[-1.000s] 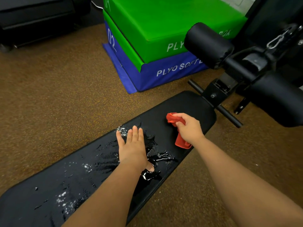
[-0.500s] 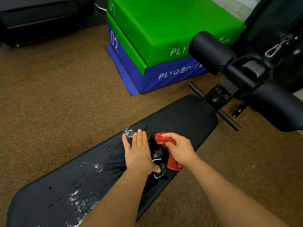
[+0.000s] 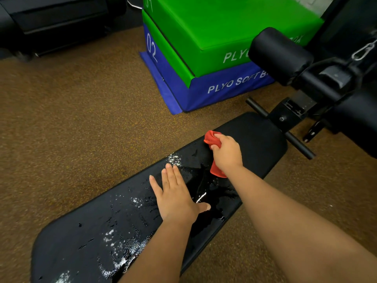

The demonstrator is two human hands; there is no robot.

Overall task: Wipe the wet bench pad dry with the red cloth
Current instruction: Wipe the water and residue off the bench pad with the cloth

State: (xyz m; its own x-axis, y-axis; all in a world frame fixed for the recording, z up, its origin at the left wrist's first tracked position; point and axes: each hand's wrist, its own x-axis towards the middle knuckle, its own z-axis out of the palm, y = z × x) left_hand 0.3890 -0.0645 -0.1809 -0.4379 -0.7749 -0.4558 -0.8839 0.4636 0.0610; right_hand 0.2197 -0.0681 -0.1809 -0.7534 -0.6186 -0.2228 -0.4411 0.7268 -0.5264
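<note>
A long black bench pad (image 3: 85, 233) runs from lower left to upper right across the floor. Water drops and shiny streaks cover its middle and near part. My left hand (image 3: 175, 195) lies flat on the wet pad, palm down, fingers together and thumb out. My right hand (image 3: 227, 154) is closed on a bunched red cloth (image 3: 212, 137), pressing it onto the pad just beyond the left hand. Part of the cloth hangs out below the wrist. The far end of the pad past the cloth looks matte, without drops.
Black roller pads (image 3: 279, 56) and a metal frame with a crossbar (image 3: 295, 141) stand at the pad's far end. A green box stacked on a blue plyo box (image 3: 214, 88) sits behind. Brown speckled floor (image 3: 81, 129) surrounds the bench. Dark equipment (image 3: 57, 19) is at top left.
My right hand slid the red cloth toward the left hand half a second ago, then back out toward the pad's far end. The left hand stayed flat in place.
</note>
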